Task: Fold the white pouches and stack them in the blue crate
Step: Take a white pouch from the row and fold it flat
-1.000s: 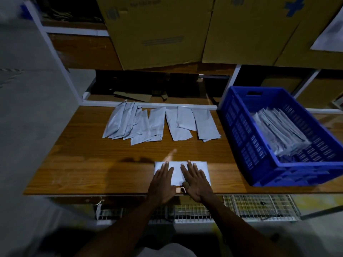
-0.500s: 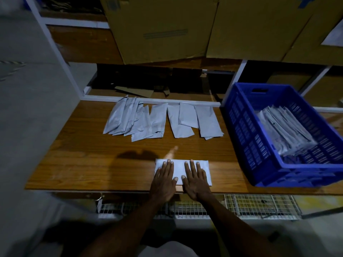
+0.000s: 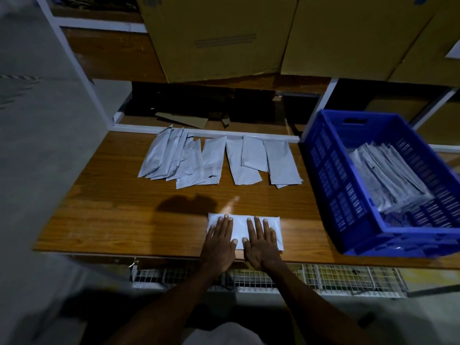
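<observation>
Dim light, head view looking down on a wooden table [image 3: 104,212].

Both hands lie flat, palms down, on one white pouch [image 3: 239,229] at the near edge of the table. The pouch lies crosswise, long side left to right. Left hand [image 3: 220,242] covers its left part, fingers straight and slightly spread, fingertips reaching almost to the pouch's far edge. Right hand [image 3: 261,242] covers the right part in the same way, fingers straight. Thumbs point inward, nearly meeting over the pouch's near middle. Neither hand curls round anything; both press on the pouch. A strip of pouch shows between the hands, and its right end shows beyond the right hand.

Loose pouches [image 3: 214,159] lie in an overlapping row along the far edge of the table, well apart from the hands, long sides running front to back.

Blue crate [image 3: 331,185] stands on the right side of the table, well apart from the right hand. Inside it lies a leaning stack of pouches [image 3: 388,175].

Cardboard boxes [image 3: 219,38] stand on the shelf above.
</observation>
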Demonstrator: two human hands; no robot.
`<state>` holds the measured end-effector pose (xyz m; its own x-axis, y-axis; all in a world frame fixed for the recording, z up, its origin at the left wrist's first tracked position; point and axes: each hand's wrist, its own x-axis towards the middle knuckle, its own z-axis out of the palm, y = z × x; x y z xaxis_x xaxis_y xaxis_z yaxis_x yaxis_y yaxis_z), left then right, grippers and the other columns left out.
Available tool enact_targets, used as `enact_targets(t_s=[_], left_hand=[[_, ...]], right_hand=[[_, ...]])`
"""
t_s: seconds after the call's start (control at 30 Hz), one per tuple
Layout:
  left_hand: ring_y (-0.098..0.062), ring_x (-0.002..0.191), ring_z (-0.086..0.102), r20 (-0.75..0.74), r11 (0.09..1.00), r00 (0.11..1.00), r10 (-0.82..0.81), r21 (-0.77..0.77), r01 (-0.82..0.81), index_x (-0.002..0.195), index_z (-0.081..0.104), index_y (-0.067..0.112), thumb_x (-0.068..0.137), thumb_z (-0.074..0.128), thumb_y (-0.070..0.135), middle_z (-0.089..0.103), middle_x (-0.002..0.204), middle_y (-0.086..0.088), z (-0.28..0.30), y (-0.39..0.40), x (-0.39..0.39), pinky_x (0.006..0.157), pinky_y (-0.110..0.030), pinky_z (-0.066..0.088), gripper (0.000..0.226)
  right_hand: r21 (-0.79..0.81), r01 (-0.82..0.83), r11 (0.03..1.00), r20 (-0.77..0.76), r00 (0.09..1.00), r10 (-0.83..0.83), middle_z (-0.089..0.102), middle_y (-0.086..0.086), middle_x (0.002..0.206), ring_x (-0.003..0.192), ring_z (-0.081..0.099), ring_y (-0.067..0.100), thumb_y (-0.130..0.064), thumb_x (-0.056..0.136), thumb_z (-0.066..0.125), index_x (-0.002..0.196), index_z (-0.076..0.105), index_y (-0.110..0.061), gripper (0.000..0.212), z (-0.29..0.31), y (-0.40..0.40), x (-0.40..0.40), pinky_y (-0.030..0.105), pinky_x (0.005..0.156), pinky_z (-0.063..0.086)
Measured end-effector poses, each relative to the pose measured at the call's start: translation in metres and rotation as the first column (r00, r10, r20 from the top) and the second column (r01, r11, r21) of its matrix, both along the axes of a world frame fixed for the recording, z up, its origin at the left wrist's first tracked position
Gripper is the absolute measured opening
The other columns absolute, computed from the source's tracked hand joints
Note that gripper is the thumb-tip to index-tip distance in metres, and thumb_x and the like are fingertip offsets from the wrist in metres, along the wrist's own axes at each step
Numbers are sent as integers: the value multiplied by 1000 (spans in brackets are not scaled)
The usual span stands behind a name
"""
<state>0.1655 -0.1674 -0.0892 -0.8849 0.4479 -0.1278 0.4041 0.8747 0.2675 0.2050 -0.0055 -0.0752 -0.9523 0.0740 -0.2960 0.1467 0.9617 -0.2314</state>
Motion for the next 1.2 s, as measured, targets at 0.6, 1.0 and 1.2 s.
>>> enact_targets(t_s=[0.6,1.0,1.2], left_hand=[[-22,154,7,1,999,1000,-16,-29,16,159,11,11,105,38,33,9,166,-7,16,4,-15,123,-38,11,65],[-23,135,39,19,985,990,-139,-99,141,147,39,21,87,70,35,46,145,-3,57,4,-60,115,-38,25,68],[-25,129,48,-97,985,984,-149,-99,140,143,43,22,76,79,21,56,135,-2,76,15,-64,108,-42,33,77]], right_hand=[[-32,-60,998,2,998,60,6,9,166,151,9,34,-44,105,18,159,11,-19,60,29,12,-7,47,119,14],[111,-141,984,18,990,140,43,8,149,137,37,33,-33,84,69,148,35,-22,74,63,20,-38,54,112,30],[134,-125,983,-102,985,139,59,3,132,124,49,27,-32,75,78,134,57,-28,63,71,27,-47,45,103,36]])
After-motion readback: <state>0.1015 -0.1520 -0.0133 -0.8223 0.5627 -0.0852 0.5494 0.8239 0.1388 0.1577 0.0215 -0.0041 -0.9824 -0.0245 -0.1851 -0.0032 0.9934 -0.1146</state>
